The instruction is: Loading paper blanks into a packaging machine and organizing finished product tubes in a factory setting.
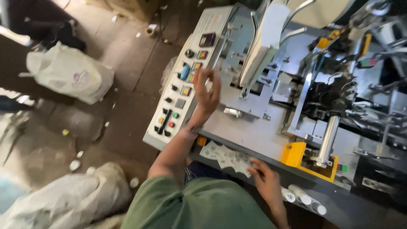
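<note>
One grey machine (254, 127) carries one control panel (182, 91). Two white sacks (68, 72) lie on the floor. The left hand (207, 93) is raised beside the panel, fingers loosely open. The right hand (265, 178), fingers spread, presses printed sheets (224, 156) at the machine's edge.

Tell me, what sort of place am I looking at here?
Likely a small factory or packaging workshop. The left hand is raised at a machine's control panel of buttons and small displays, the right hand rests on printed sheets, and filled white sacks sit on the littered floor.
</note>
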